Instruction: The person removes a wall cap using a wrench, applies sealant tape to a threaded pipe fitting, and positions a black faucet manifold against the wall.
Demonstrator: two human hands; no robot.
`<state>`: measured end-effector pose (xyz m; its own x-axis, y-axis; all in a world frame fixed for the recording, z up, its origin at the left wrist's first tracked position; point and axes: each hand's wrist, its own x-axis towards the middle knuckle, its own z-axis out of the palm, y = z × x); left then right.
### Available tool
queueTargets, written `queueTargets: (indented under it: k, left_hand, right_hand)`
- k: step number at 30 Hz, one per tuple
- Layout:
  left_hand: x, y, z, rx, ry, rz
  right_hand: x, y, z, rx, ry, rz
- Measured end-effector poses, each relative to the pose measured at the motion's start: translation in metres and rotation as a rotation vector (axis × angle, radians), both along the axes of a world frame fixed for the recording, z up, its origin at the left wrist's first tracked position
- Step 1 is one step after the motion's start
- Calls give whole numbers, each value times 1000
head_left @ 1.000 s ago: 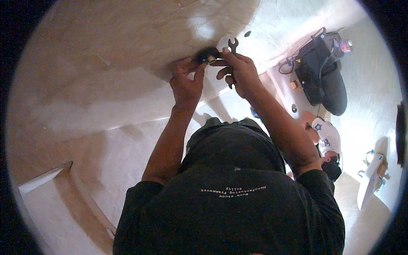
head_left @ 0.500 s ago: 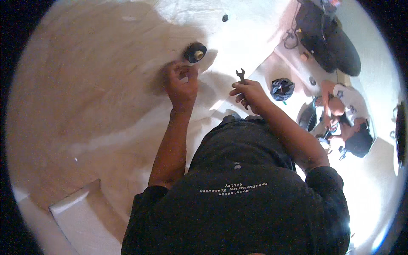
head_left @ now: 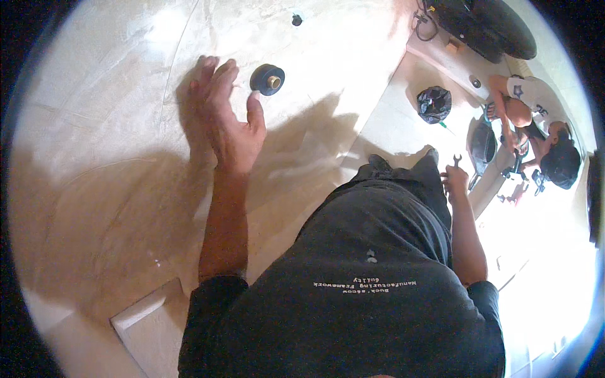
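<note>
Person's torso in dark shirt (head_left: 340, 315) nearest; R hand (head_left: 457, 181), low at the R side, fingers closed round an open-ended wrench (head_left: 457, 160), its long axis approx. upright in view, head up. L hand (head_left: 233, 138) raised at the pale wall (head_left: 340, 57), fingers spread wide, holding nothing; whether they touch the wall, cannot tell. Black round fitting (head_left: 259, 77) w/ brass stub (head_left: 273, 82) sits on the wall just R of the L fingers, beside the thumb tip (contact unclear); outline round, so no long axis, stub projecting outward. L hand is by far the nearer; R hand & wrench lie well apart, lower R. Beyond: small dark knob (head_left: 297, 20) on same wall; to R, black plastic bag (head_left: 433, 104) on floor (head_left: 394, 116); then co-worker (head_left: 542, 101) in white shirt, bent fwd.
</note>
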<state>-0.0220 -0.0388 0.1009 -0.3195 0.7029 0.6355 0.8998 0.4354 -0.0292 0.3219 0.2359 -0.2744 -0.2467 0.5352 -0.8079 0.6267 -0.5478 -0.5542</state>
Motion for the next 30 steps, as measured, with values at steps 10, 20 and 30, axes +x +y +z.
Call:
queueTargets:
  k: [10, 20, 30]
  left_hand:
    - [10, 22, -4, -651, 71, 461]
    - [8, 20, -12, -665, 161, 445]
    - [7, 21, -12, -638, 212, 459]
  right_hand:
    - [118, -5, -83, -101, -161, -186]
    - [145, -16, -72, -69, -278, -143]
    - [108, -13, -79, -1, -177, -123]
